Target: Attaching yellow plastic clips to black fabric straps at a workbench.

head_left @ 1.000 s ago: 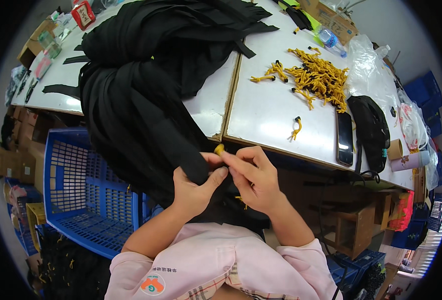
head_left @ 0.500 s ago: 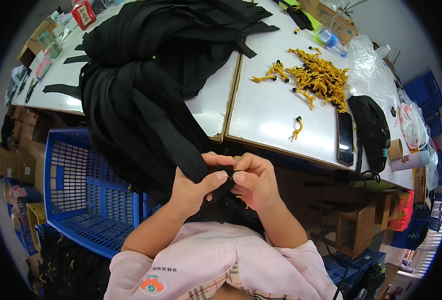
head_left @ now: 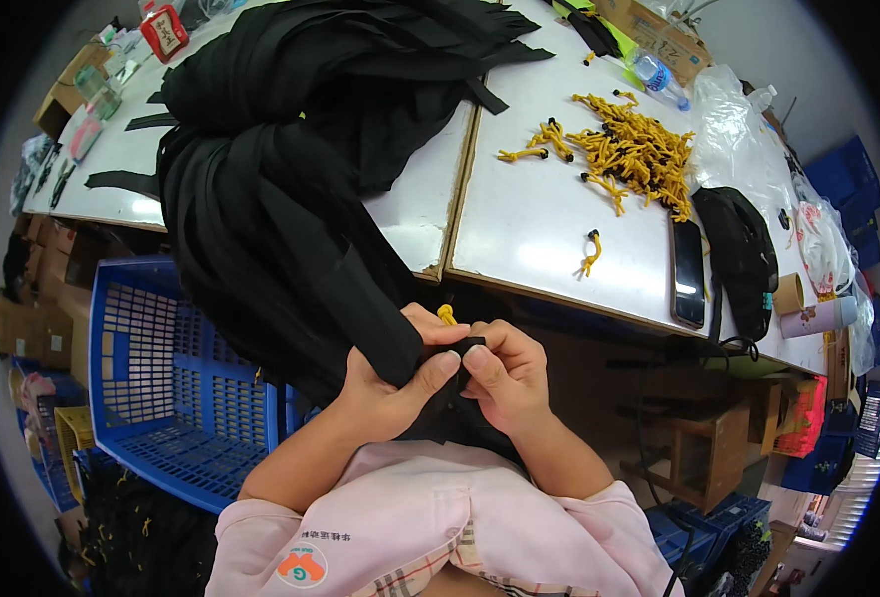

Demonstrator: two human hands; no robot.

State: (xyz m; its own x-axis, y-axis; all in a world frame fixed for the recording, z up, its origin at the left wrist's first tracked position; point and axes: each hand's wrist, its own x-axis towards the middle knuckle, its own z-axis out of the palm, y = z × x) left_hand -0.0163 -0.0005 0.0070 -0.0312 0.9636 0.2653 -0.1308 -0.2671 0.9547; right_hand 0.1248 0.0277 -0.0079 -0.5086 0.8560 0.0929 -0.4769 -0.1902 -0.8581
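Left hand (head_left: 388, 400) and right hand (head_left: 513, 380) clamped on black strap (head_left: 365, 298), fingertips nearly meeting, just off the table (head_left: 530, 234) edge. I see yellow cord (head_left: 446, 314) poking up beside left fingertips. Strap runs to the heap (head_left: 271, 85); cord pile (head_left: 644, 154) on table, right.

Holds a wide, flat black fabric strap (head_left: 388, 343) in the bare left hand (head_left: 392, 386) and pinches a small piece of black material (head_left: 473, 345) with the bare right hand (head_left: 510, 378), just beside the left one. Has a knotted yellow cord (head_left: 446, 314) poking up between both hands, on their far side. Faces a white-topped table (head_left: 540, 239) bearing a big heap of black fabric straps (head_left: 261, 95), draped over the near edge. Has, farther right on the tabletop, a pile of short yellow cords with black ends (head_left: 644, 154), near a clear plastic bottle with a blue label (head_left: 660, 82), plus a black smartphone (head_left: 688, 274) beside a soft black fabric pouch (head_left: 737, 261). Has a blue perforated plastic crate (head_left: 96, 348) at lower left.
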